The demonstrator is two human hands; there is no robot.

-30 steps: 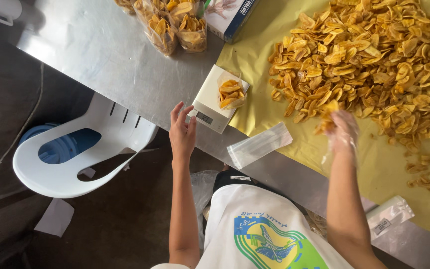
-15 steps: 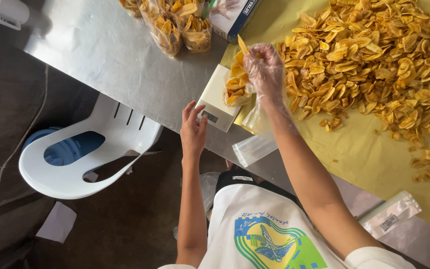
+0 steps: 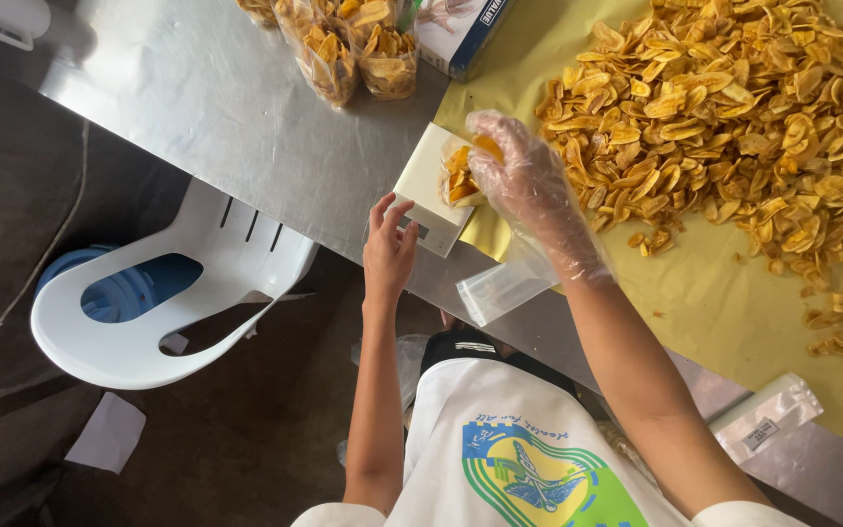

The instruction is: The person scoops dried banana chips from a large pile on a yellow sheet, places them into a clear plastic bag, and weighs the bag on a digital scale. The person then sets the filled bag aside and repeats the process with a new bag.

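Note:
A small white kitchen scale (image 3: 423,183) sits at the edge of the metal table (image 3: 197,88), with a little clear bag of yellow fried chips (image 3: 457,182) on it. My bare left hand (image 3: 389,246) rests its fingertips on the scale's front edge by the display, fingers spread. My right hand (image 3: 529,185), in a thin clear plastic glove, is curled over the bag, and a few chips show under its fingers. A big loose pile of chips (image 3: 734,107) lies to the right on a yellow sheet (image 3: 724,312).
An empty clear bag (image 3: 500,288) lies at the table edge below my right wrist, and another labelled bag (image 3: 768,420) lies farther right. Filled chip bags (image 3: 343,49) and a box (image 3: 461,29) stand at the back. A white plastic chair (image 3: 178,303) stands left of me.
My right hand left the pile with a handful of chips, carried it left and lowered it onto the bag on the scale. My left hand moved up to the scale's front edge.

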